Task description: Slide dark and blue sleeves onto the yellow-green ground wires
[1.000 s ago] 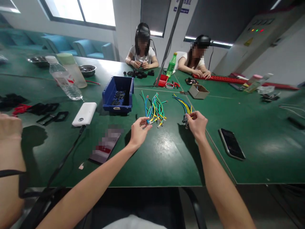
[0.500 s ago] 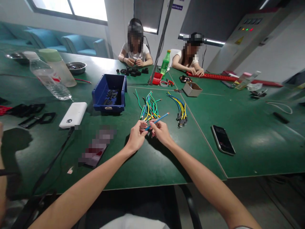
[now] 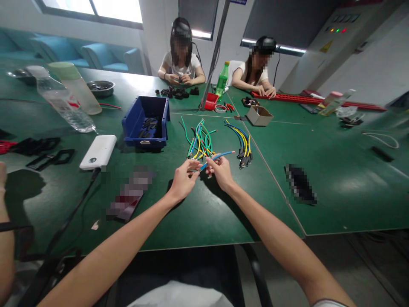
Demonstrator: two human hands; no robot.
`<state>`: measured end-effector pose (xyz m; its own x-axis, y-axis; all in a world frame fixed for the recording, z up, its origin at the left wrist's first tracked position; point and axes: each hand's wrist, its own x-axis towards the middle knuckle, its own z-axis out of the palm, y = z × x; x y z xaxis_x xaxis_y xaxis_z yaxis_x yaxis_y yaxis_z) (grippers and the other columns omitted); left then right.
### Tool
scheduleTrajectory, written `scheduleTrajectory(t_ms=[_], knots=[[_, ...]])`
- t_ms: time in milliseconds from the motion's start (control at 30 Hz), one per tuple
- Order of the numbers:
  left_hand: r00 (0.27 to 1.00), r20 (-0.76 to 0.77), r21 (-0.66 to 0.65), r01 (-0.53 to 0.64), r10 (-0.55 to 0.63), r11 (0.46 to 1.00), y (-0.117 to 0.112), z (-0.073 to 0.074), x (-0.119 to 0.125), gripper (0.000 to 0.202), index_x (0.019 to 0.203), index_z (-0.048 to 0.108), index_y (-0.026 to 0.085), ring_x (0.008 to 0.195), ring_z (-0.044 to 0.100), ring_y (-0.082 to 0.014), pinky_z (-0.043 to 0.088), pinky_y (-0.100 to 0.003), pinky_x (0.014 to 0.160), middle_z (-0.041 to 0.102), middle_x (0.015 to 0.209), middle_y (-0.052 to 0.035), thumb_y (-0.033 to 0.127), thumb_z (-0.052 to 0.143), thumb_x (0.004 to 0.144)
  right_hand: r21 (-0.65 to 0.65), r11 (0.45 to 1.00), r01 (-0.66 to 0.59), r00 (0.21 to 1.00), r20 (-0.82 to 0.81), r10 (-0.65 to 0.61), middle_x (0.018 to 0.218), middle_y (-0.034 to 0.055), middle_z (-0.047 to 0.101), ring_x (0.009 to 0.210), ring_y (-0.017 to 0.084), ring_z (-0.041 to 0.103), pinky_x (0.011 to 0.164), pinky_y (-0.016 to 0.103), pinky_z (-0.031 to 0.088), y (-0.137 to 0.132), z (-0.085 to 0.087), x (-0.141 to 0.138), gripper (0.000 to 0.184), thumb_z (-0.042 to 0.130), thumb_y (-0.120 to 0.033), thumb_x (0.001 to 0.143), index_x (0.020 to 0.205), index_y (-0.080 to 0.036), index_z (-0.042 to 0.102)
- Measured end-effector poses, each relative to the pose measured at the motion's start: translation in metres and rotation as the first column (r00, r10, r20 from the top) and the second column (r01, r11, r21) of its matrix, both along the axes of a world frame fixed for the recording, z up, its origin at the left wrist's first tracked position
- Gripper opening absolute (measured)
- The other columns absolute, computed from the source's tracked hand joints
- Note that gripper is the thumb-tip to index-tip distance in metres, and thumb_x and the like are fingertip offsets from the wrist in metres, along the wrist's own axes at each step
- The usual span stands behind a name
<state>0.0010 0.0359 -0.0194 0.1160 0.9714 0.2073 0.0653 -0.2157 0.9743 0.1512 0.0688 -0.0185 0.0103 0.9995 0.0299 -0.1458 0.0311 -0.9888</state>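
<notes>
Blue bin (image 3: 159, 140), perhaps black clips (image 3: 147, 125) inside.

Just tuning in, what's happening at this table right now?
A person holds a short blue wire just above the green table. The left hand and right hand pinch it near one end. A loose pile of coloured wires lies behind, a second bundle to its right, a blue bin to its left. Two other people work opposite.

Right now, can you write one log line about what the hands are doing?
left hand: pinching blue wire near end | right hand: pinching same wire | wire pile: just beyond, on green table
</notes>
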Motion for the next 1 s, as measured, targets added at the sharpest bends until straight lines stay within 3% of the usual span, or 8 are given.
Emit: scheduleTrajectory(t_ms=[167,333,467,600,733,833,900,1000], knots=[[0.997,-0.055,0.024,-0.053,0.054,0.998,-0.001,0.002,-0.001,0.03,0.104,0.056,0.017,0.091,0.065,-0.0172,0.051,-0.025,0.071,0.068,0.101,-0.0091,0.01,0.061,0.076,0.049,0.996,0.076,0.996,0.038,-0.077,0.066,-0.0029,0.061,0.048,0.012,0.058,0.038,0.02,0.043,-0.002,0.001,-0.005,0.035,0.073,-0.042,0.069,0.082,-0.019,0.05],[0.969,-0.176,0.119,-0.156,0.176,0.98,-0.004,0.008,-0.007,0.023,0.095,0.062,0.016,0.081,0.067,-0.0162,0.049,-0.021,0.059,0.07,0.092,-0.0064,0.007,0.059,0.074,0.05,0.996,0.073,0.993,-0.102,-0.068,0.068,-0.0044,0.061,0.049,0.01,0.058,0.039,0.018,0.044,-0.003,0.003,-0.001,0.039,0.078,-0.035,0.064,0.086,-0.02,0.051],[0.911,-0.318,0.238,-0.19,0.261,0.953,-0.006,0.019,-0.015,0.019,0.086,0.066,0.018,0.07,0.065,-0.0133,0.05,-0.023,0.062,0.071,0.084,-0.0017,0.007,0.055,0.076,0.011,0.996,0.085,0.971,-0.226,-0.08,0.069,-0.002,0.064,0.05,0.009,0.06,0.042,0.016,0.047,0.001,0.002,0.005,0.034,0.076,-0.036,0.067,0.083,-0.019,0.051],[0.849,-0.413,0.344,-0.189,0.329,0.92,0.0,0.035,-0.027,0.012,0.084,0.066,0.02,0.071,0.065,-0.0135,0.049,-0.023,0.065,0.071,0.081,-0.0004,0.014,0.057,0.08,0.008,0.993,0.117,0.954,-0.278,-0.11,0.068,-0.0009,0.066,0.048,0.008,0.06,0.043,0.015,0.05,0.004,0.001,0.006,0.036,0.077,-0.037,0.067,0.081,-0.019,0.051],[0.762,-0.343,0.437,-0.389,0.55,0.811,0.02,0.055,-0.053,0.012,0.09,0.064,0.019,0.071,0.065,-0.0136,0.048,-0.022,0.063,0.071,0.081,-0.0014,0.025,0.054,0.086,0.0,0.989,0.148,0.944,-0.298,-0.142,0.066,-0.0005,0.066,0.046,0.01,0.061,0.042,0.017,0.051,0.006,-0.002,0.008,0.038,0.076,-0.042,0.068,0.084,-0.019,0.05],[0.667,-0.335,0.471,-0.493,0.666,0.731,0.043,0.064,-0.08,0.014,0.094,0.063,0.018,0.077,0.066,-0.0156,0.049,-0.024,0.069,0.071,0.086,-0.0034,0.024,0.052,0.087,-0.031,0.983,0.179,0.939,-0.291,-0.18,0.063,0.0016,0.066,0.044,0.011,0.061,0.041,0.019,0.051,0.006,-0.004,0.01,0.04,0.069,-0.053,0.072,0.081,-0.019,0.05],[0.616,-0.38,0.482,-0.504,0.69,0.716,0.062,0.066,-0.099,0.017,0.097,0.063,0.018,0.083,0.066,-0.0168,0.049,-0.025,0.076,0.071,0.09,-0.0046,0.02,0.05,0.086,-0.043,0.981,0.189,0.938,-0.289,-0.194,0.061,0.0027,0.066,0.044,0.012,0.061,0.04,0.02,0.051,0.007,-0.004,0.011,0.044,0.062,-0.06,0.074,0.079,-0.018,0.05],[0.543,-0.529,0.446,-0.476,0.652,0.758,0.092,0.065,-0.125,0.023,0.097,0.064,0.018,0.091,0.065,-0.0185,0.047,-0.028,0.086,0.07,0.094,-0.0053,0.012,0.047,0.083,-0.05,0.983,0.179,0.944,-0.272,-0.186,0.06,0.0039,0.065,0.043,0.013,0.062,0.039,0.021,0.051,0.007,-0.004,0.011,0.049,0.055,-0.067,0.076,0.078,-0.018,0.05]])
